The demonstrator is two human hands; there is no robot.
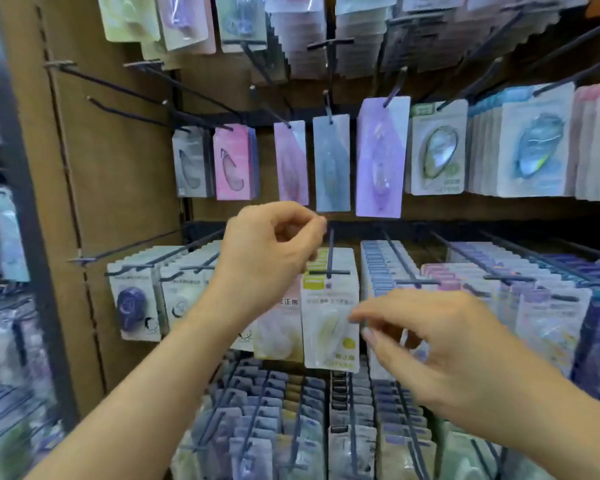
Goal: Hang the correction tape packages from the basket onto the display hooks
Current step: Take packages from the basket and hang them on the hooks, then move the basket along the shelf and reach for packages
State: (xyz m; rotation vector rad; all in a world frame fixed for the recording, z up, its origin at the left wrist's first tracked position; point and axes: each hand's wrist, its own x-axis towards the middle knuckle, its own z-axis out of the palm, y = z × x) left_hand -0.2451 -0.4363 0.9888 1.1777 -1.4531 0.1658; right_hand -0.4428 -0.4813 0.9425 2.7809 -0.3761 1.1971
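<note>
A person restocks a brown pegboard display wall (118, 168) crowded with rows of carded correction tape packages (499, 282) on long dark wire hooks. The basket named in the task is out of view, and neither hand visibly carries a fresh package.

The package in play appears to be the white blister card with a yellow-green header (328, 327). It hangs at the front of a packed centre hook, just beside a pale pink-and-white card (279, 327).

The right hand (440, 344), motion-blurred, reaches in with fingers loosely spread and grips nothing. Its fingertips (359, 318) are at the card's right edge.

The left hand (267, 258) is raised above with fingers curled and thumb meeting forefinger. It sits beside the tip of the thin black wire hook (330, 252) that carries the card. Whether it pinches that tip or nothing at all cannot be told.

The hook looks nearly full, so the front card probably sits close to the open end. A brush from the moving right hand could slide it off or swing it into the pink neighbour.

If the left hand is steadying the wire, letting go too soon could let the hook spring. That may shake the stack forward.

The tall lilac card (378, 161) hanging just above could be knocked as the raised hand lifts away.
</note>
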